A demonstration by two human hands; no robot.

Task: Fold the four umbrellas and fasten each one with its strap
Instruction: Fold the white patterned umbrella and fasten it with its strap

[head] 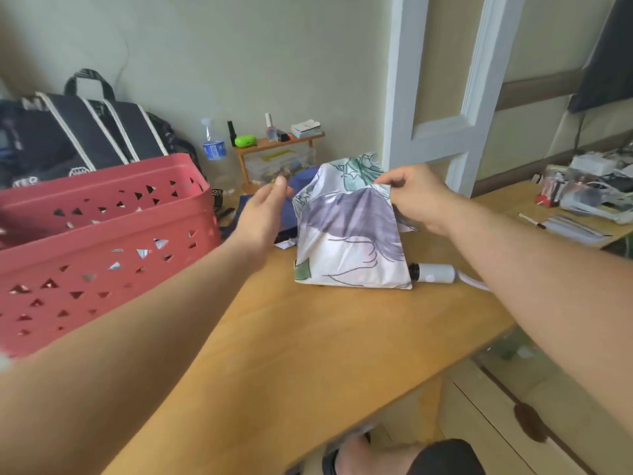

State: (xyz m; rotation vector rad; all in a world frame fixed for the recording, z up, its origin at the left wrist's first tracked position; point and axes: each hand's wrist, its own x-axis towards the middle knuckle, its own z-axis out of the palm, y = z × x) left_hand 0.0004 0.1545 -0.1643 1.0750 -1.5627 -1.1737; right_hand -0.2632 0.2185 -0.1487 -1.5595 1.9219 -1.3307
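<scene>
**Floral umbrella half gathered on the table**

Nearest to me, at the bottom edge, my knee in dark shorts shows below the wooden table. My two bare forearms reach out over the tabletop.

My right hand pinches the upper edge of the floral umbrella between thumb and fingers, lifting the white, green and purple cloth so that it stands up from the table. The lower edge of the cloth rests on the wood. Its white handle lies flat on the table just to the right of the cloth, with a pale strap trailing from its end under my right forearm.

My left hand hovers just left of the canopy, fingers loosely spread and holding nothing. Behind it lies a dark blue umbrella, partly hidden.

A red perforated basket stands on the left of the table, with a black striped bag behind it. Against the wall are a water bottle and a small wooden shelf with small items on top.
</scene>
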